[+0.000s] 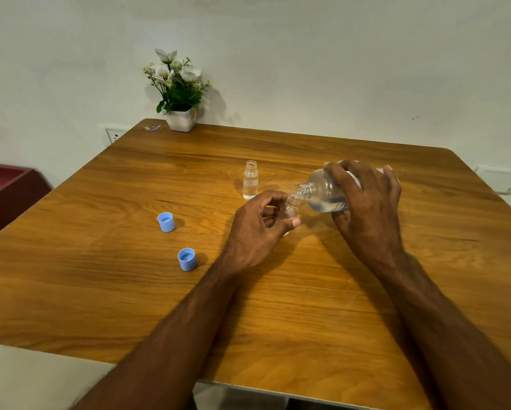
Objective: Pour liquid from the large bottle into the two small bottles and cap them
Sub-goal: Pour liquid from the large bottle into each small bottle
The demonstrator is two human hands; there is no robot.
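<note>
While the right hand [366, 196] is gripping the large bottle [325, 193] around its body and tipping it nearly flat, its open mouth is hovering just above the neck of the near small bottle [292, 207], which the left hand [257, 229] is steadying on the table [100, 291] with fingers and thumb curled around it. The far small bottle [250, 181] is standing upright just behind, uncapped and already holding clear liquid. Two blue caps [166, 222] [187, 259] are lying open-side up, well apart from the bottles on the left. The risk here is looking like a mismatch of mouths: the large neck is wider than the small one, so tipping any further is likely to send liquid over the rim and onto the wood and the steadying fingers. Whether a stream is running now is too fine to tell. The left hand is hiding most of the small bottle, so its level is hard to judge, and overfilling is a real danger. A nudge from either wrist could also be toppling the uncapped far bottle.
</note>
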